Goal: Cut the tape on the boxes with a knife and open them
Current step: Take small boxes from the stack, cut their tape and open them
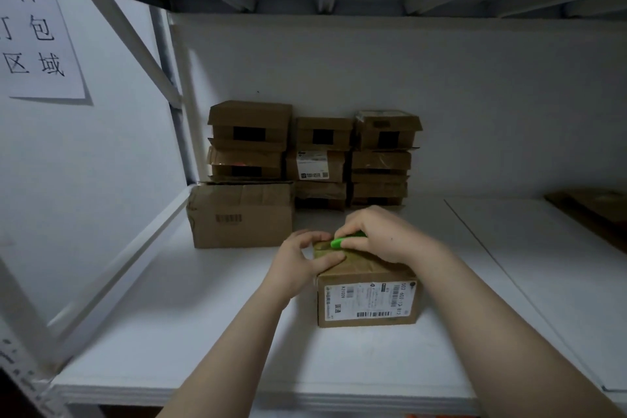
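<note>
Knife in right grip, atop box

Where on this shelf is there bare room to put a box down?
Bare shelf lies in front of the large carton, left of the labelled box, and also right of that box. The back is crowded with stacked boxes.

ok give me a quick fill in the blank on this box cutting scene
1. The right hand holds a knife whose handle is ____.
2. The left hand grips the box, which has a shipping ____ on its near side.
3. A paper sign hangs to the person's ____.
Missing words: green; label; left.
</note>
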